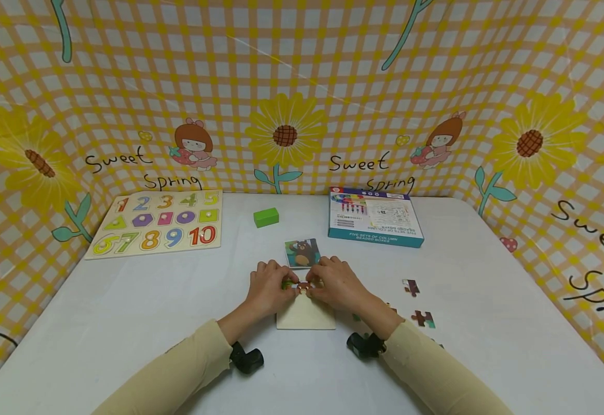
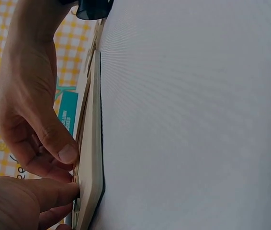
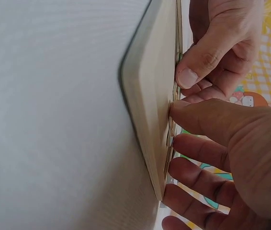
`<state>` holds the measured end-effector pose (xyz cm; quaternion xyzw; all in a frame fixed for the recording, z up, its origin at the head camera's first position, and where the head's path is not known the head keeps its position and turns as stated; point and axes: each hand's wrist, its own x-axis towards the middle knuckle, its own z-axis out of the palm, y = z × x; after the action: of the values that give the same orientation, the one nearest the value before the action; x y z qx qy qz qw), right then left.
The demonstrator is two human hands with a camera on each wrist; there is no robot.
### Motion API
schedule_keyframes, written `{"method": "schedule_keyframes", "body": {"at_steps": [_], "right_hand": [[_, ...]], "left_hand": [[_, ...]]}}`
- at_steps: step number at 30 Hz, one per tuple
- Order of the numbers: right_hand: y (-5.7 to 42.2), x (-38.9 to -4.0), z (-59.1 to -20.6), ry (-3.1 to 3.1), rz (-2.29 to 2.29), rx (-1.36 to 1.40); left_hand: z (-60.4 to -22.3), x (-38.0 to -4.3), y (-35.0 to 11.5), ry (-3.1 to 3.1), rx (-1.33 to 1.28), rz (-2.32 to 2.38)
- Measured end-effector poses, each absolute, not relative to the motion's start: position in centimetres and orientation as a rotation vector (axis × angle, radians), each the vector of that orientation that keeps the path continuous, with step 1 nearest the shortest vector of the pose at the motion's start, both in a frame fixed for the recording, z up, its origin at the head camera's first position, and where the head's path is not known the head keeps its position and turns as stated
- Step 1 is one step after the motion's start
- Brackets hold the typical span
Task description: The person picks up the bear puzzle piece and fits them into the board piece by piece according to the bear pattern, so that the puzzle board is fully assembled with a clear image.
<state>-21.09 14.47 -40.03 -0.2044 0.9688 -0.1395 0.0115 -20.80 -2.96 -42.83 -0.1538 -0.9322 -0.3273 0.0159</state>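
A pale wooden puzzle board (image 1: 306,316) lies flat before me, with brown bear-face puzzle pieces (image 1: 304,286) at its far end. From the left, my left hand (image 1: 272,288) pinches a piece there between thumb and fingers. My right hand (image 1: 339,283) does the same from the right, its thumb and index finger at the pieces' edge. Both thumbs sit low at the board's surface in the wrist views, the left thumb (image 2: 61,189) close to the right thumb (image 2: 67,152). The hands cover much of the pieces. Just beyond them lies a bear picture card (image 1: 302,253).
Loose jigsaw pieces (image 1: 423,319) lie to the right, some partly behind the right forearm. Farther back are a number board (image 1: 157,222) at left, a green block (image 1: 266,217) and a boxed set (image 1: 374,218) at right. A checked cloth (image 1: 302,75) rises behind the table.
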Motion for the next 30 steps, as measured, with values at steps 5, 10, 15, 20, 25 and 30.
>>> {"method": "schedule_keyframes", "body": {"at_steps": [5, 10, 15, 20, 25, 30], "right_hand": [[14.4, -21.1, -40.0, 3.023, -0.423, -0.632], [14.4, -21.1, -40.0, 3.016, -0.425, -0.618], [14.4, -21.1, -39.7, 3.0, -0.445, -0.589], [14.5, -21.1, -39.2, 3.008, -0.437, -0.58], [15.0, -20.9, -38.3, 3.022, -0.477, -0.592], [16.2, -20.5, -37.4, 3.039, -0.553, -0.602]], "left_hand": [[-42.8, -20.8, -3.0, -2.9, -0.479, -1.01], [-42.8, -20.8, -2.9, -2.9, -0.488, -1.011], [-42.9, -20.8, -2.9, -2.898, -0.489, -1.016], [-42.9, -20.8, -3.0, -2.89, -0.495, -1.013], [-42.9, -20.7, -3.1, -2.883, -0.5, -1.014], [-43.0, -20.7, -3.1, -2.876, -0.497, -1.039]]}}
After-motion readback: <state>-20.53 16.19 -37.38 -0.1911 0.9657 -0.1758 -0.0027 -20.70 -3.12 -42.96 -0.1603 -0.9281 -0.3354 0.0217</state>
